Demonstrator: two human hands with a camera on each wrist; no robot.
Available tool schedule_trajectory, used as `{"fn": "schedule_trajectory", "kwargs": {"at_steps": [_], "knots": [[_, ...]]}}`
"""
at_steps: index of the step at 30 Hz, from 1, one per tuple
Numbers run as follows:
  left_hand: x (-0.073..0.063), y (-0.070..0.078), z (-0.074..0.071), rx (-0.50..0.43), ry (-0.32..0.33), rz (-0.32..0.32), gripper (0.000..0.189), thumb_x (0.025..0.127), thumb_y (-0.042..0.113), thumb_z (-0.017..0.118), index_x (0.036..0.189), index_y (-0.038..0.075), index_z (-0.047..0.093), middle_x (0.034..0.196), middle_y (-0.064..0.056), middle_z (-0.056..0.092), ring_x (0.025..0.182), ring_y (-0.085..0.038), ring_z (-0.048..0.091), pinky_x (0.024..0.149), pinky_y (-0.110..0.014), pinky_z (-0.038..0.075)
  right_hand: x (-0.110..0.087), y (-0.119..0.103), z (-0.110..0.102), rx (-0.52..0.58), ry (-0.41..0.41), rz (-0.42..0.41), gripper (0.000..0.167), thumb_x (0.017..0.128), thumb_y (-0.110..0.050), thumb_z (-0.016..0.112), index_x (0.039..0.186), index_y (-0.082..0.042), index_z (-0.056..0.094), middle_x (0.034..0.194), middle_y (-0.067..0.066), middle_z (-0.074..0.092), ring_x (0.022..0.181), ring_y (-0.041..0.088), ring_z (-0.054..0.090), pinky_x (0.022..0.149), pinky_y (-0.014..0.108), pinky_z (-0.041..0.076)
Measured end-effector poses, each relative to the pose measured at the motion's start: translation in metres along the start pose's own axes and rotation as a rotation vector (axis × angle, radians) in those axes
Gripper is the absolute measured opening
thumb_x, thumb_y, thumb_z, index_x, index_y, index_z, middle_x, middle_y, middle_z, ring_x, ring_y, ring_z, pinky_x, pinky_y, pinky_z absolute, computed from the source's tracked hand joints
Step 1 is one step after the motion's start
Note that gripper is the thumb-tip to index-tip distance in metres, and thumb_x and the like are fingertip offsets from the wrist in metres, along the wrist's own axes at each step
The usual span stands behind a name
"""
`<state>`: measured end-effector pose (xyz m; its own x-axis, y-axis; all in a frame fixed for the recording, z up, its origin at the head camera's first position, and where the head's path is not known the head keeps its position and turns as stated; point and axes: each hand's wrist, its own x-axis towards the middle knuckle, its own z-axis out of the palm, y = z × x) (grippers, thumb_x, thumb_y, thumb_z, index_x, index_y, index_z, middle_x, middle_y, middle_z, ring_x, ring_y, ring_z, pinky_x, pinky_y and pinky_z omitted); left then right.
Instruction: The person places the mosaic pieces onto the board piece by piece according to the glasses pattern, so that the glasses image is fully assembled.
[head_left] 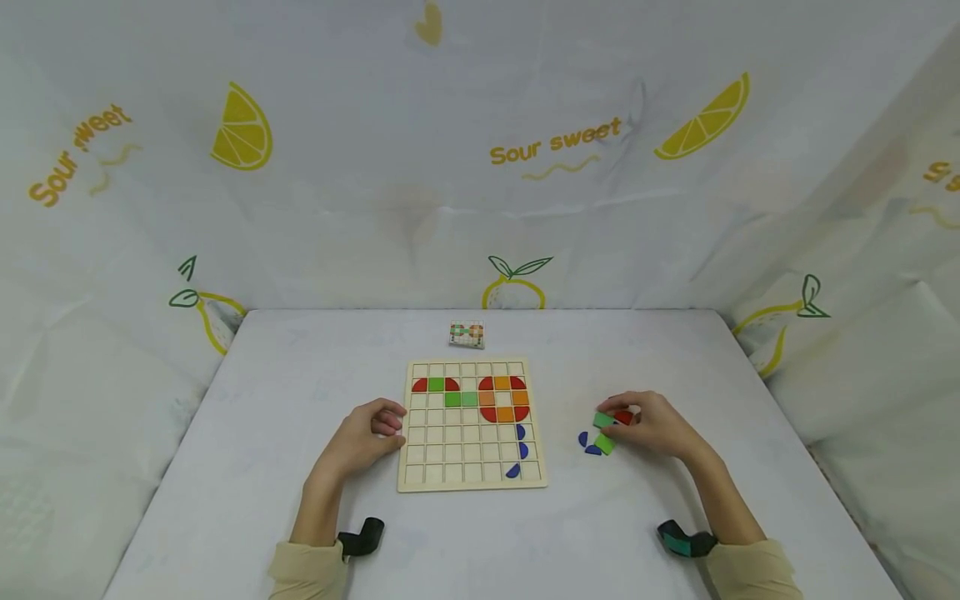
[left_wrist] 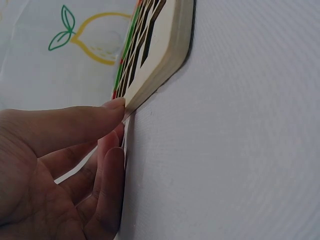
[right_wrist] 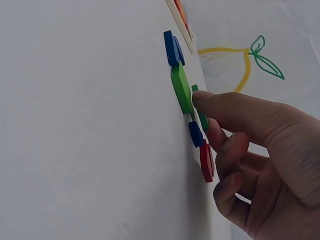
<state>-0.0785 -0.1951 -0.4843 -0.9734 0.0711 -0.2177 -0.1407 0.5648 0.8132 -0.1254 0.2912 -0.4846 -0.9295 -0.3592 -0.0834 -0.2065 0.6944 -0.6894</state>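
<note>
A wooden grid board [head_left: 474,490] lies on the table. Red, green and orange tiles fill some upper squares, and three blue rounded pieces [head_left: 522,451] sit down its right side. At the board's left edge is my left hand [head_left: 365,433], thumb tip touching the rim and the other fingers loosely bent beside it. My right hand [head_left: 651,425] pinches a darker green square tile [head_left: 602,420] between thumb and index finger. Around it lie a lighter green tile [right_wrist: 180,90], a red rounded piece [right_wrist: 206,162] and blue pieces [head_left: 593,450].
Behind the board is a small pattern card [head_left: 467,335] showing a similar coloured design. The white-covered table [head_left: 600,533] ends at the back against a hanging cloth printed with lemons [head_left: 514,292]. A dark camera mount is strapped at each wrist.
</note>
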Motion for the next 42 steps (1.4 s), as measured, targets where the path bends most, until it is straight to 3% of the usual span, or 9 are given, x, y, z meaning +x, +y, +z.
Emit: {"fn": "schedule_trajectory", "kwargs": {"at_steps": [5,13,18,29,42], "knots": [[0.000,0.000,0.000,-0.001,0.001,0.002,0.036,0.090,0.002,0.083,0.124,0.004,0.071,0.106,-0.008,0.070,0.094,-0.015,0.064,0.083,-0.027,0.053,0.004,-0.014,0.001,0.002,0.006,-0.027,0.031,0.090,-0.016,0.088,0.117,-0.006,0.080,0.110,0.011,0.077,0.078,0.010,0.058,0.066,0.020,0.053],[-0.001,0.001,-0.001,-0.007,-0.003,0.011,0.036,0.090,0.001,0.083,0.124,0.004,0.070,0.107,-0.008,0.070,0.094,-0.015,0.065,0.083,-0.025,0.053,0.024,-0.045,0.012,0.052,-0.022,-0.097,0.034,0.091,-0.019,0.088,0.122,-0.009,0.079,0.116,0.014,0.078,0.060,0.009,0.052,0.056,0.021,0.046],[0.000,-0.001,-0.001,-0.009,-0.001,0.016,0.036,0.090,0.001,0.082,0.124,0.003,0.070,0.106,-0.008,0.070,0.093,-0.015,0.064,0.082,-0.024,0.053,0.045,-0.068,0.025,0.066,-0.061,-0.146,0.033,0.093,-0.018,0.086,0.124,-0.010,0.078,0.119,0.012,0.078,0.065,0.010,0.056,0.060,0.021,0.050],[0.000,-0.001,-0.001,-0.015,-0.003,0.008,0.036,0.090,0.000,0.082,0.124,0.003,0.070,0.106,-0.008,0.071,0.093,-0.016,0.065,0.083,-0.024,0.053,0.093,-0.109,0.063,0.116,-0.164,-0.256,0.030,0.095,-0.022,0.084,0.123,-0.011,0.079,0.123,0.008,0.078,0.078,0.017,0.059,0.068,0.019,0.048],[0.002,-0.002,-0.001,-0.010,-0.004,0.014,0.036,0.090,-0.001,0.082,0.124,0.003,0.071,0.106,-0.008,0.072,0.093,-0.015,0.066,0.084,-0.027,0.053,0.134,-0.143,0.102,0.204,-0.277,-0.333,0.028,0.095,-0.019,0.084,0.122,-0.009,0.080,0.125,0.011,0.079,0.056,0.005,0.049,0.061,0.019,0.047]]}}
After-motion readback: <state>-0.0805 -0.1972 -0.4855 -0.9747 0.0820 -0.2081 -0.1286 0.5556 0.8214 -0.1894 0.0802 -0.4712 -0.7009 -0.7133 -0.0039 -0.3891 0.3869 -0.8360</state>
